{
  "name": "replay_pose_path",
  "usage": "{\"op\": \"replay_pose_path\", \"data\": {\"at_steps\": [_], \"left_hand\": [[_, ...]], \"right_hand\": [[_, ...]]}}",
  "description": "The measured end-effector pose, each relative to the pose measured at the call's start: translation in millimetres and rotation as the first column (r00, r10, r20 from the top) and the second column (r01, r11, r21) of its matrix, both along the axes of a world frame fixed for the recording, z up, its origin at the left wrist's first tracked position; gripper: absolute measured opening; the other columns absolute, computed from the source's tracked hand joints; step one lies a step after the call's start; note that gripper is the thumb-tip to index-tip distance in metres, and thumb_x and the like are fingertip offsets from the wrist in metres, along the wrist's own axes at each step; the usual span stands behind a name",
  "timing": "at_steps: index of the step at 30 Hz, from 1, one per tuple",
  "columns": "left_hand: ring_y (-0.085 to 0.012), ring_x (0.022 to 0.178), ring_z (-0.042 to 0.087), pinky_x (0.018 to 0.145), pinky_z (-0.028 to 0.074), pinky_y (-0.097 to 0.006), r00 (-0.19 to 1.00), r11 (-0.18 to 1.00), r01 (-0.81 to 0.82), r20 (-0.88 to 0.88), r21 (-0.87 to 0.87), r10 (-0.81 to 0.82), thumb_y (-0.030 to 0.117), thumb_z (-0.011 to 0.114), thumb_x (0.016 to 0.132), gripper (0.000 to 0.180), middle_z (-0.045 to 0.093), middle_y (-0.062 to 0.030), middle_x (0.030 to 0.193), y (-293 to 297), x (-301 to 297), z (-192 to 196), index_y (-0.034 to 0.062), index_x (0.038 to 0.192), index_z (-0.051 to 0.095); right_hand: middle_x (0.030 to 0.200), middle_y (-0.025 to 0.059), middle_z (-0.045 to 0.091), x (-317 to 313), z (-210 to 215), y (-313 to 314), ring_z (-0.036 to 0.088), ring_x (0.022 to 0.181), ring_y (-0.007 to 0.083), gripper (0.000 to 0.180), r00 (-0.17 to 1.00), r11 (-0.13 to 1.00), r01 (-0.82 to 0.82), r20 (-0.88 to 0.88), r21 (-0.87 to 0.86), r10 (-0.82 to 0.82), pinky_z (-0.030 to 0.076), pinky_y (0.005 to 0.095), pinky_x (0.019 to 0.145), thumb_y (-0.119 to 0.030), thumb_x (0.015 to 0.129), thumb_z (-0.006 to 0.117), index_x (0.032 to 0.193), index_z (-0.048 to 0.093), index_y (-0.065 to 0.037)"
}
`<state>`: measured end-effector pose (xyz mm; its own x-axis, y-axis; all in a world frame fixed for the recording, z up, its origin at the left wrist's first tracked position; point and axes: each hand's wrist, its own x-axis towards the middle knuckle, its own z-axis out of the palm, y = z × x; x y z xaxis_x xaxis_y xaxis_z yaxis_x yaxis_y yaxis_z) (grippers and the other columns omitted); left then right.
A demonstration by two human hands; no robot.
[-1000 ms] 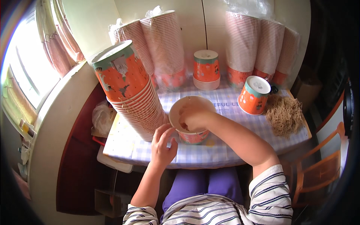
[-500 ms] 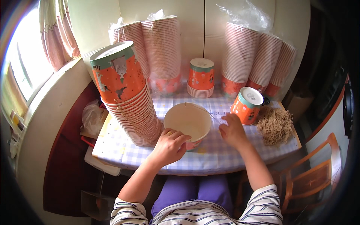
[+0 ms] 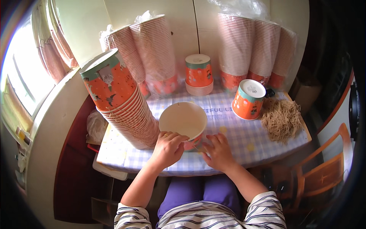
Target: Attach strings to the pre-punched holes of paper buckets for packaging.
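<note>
A white-lined paper bucket (image 3: 182,118) stands mouth up at the middle of the table. My left hand (image 3: 167,148) is closed on its near left rim, fingers over the edge. Just right of the bucket's near side is my right hand (image 3: 219,153), its fingers bent and apart. A thin cord end seems to show between the two hands, too fine to follow. Beside my left hand leans a tall stack of nested upside-down orange and green buckets (image 3: 110,89). A single upturned bucket (image 3: 248,105) sits beyond my right hand, next to a tangled heap of brown cords (image 3: 281,120).
Wrapped bucket stacks (image 3: 154,53) stand at the back left, and more wrapped stacks (image 3: 236,45) at the back right. Between them is a short upturned stack (image 3: 199,74). A checked cloth (image 3: 228,128) covers the table. A wooden chair (image 3: 324,171) stands at the right.
My right hand has come left and nearer me, from beside the upturned bucket to the open bucket's side. My left hand keeps its hold on the rim. The view has shifted slightly.
</note>
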<state>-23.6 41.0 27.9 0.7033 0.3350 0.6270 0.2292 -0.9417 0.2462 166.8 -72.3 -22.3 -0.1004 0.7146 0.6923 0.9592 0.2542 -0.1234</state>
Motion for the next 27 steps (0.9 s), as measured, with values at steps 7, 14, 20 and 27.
{"op": "replay_pose_path", "data": {"at_steps": [7, 14, 20, 27], "left_hand": [[-0.0269, 0.087, 0.061, 0.087, 0.041, -0.04, 1.0, 0.996, 0.002, 0.008, -0.089, -0.001, 0.007, 0.065, 0.074, 0.022, 0.066, -0.0074, 0.088, -3.5, 4.0, 5.6, 0.0074, 0.096, 0.067], [-0.0263, 0.081, 0.063, 0.084, 0.042, -0.039, 1.0, 0.993, -0.003, 0.014, -0.118, 0.004, 0.014, 0.067, 0.08, 0.012, 0.067, -0.0077, 0.083, -4.4, 4.7, 6.4, 0.0054, 0.089, 0.067], [-0.024, 0.08, 0.063, 0.081, 0.043, -0.038, 0.999, 0.991, -0.012, 0.028, -0.134, 0.016, 0.013, 0.068, 0.079, 0.009, 0.066, -0.0056, 0.08, -0.9, 3.4, 0.0, 0.0065, 0.085, 0.067], [-0.024, 0.079, 0.063, 0.081, 0.043, -0.038, 1.0, 0.992, -0.004, 0.025, -0.125, 0.007, 0.012, 0.071, 0.073, 0.013, 0.066, -0.0051, 0.079, 2.5, 4.1, -2.2, 0.0073, 0.085, 0.067]], "right_hand": [[0.092, 0.0078, 0.061, -35.4, -5.8, 17.9, 0.057, 0.086, 0.0296, 0.023, 0.844, 0.984, -0.038, -0.522, 0.176, 0.126, 0.043, 0.0402, 0.077, -0.011, 0.07, 0.074, 0.089, 0.063, -0.007], [0.081, 0.006, 0.062, -56.9, -13.5, 30.4, 0.058, 0.08, 0.0282, 0.016, 0.839, 0.972, 0.123, -0.545, 0.2, 0.006, 0.043, 0.0396, 0.073, -0.01, 0.073, 0.074, 0.084, 0.062, -0.008], [0.085, 0.0069, 0.065, -66.5, -20.2, 26.1, 0.061, 0.078, 0.0211, 0.011, 0.589, 0.983, -0.06, -0.789, 0.174, 0.175, 0.047, 0.0331, 0.071, -0.007, 0.079, 0.071, 0.086, 0.063, -0.005], [0.084, 0.0047, 0.066, -65.7, -31.7, 28.1, 0.061, 0.075, 0.0102, 0.011, -0.191, 0.926, -0.322, -0.972, 0.197, 0.14, 0.048, 0.0269, 0.069, -0.011, 0.089, 0.063, 0.09, 0.065, -0.001]]}}
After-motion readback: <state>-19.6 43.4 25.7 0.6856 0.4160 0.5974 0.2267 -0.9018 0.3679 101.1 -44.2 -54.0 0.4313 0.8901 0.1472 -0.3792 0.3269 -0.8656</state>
